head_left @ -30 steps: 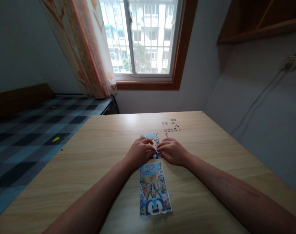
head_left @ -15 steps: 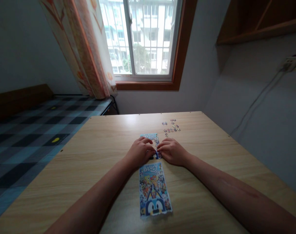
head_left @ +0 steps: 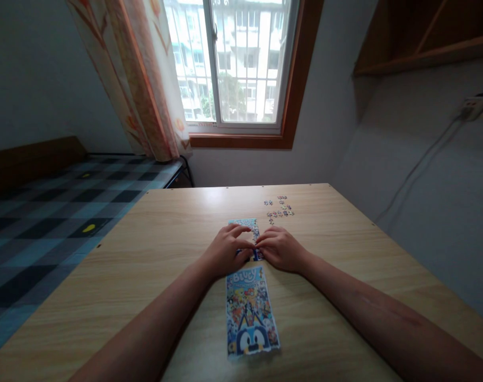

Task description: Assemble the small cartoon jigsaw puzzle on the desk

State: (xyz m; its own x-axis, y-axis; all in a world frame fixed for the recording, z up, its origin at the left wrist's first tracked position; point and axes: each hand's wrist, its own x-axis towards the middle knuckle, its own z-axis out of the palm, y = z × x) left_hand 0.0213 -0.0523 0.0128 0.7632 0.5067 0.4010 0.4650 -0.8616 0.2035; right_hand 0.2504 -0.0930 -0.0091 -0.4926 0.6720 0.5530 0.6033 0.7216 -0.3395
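A partly assembled jigsaw puzzle (head_left: pixel 243 222) lies flat in the middle of the table, with bare wood showing inside its frame of joined pieces. My left hand (head_left: pixel 230 248) rests over its left and lower side, index finger and thumb apart and stretched toward the right edge. At that right edge, the fingers of my right hand (head_left: pixel 280 248) are drawn together; what is between them, if anything, is hidden. Both hands' fingertips nearly meet there. Nearer to me lies a printed picture sheet (head_left: pixel 252 313) lettered "Bluey", with a blue dog face at its bottom.
Several loose puzzle pieces (head_left: pixel 280 213) are scattered beyond my right hand on the wooden table (head_left: pixel 177 212). To the left stands a bed with a checked cover (head_left: pixel 66 233). A window (head_left: pixel 245 69) and curtain (head_left: pixel 138 79) are behind the table; a shelf (head_left: pixel 424 55) hangs at right.
My left hand's index finger has stretched out to the right and spread further from the thumb. My right hand stays almost in place at the puzzle's right edge.
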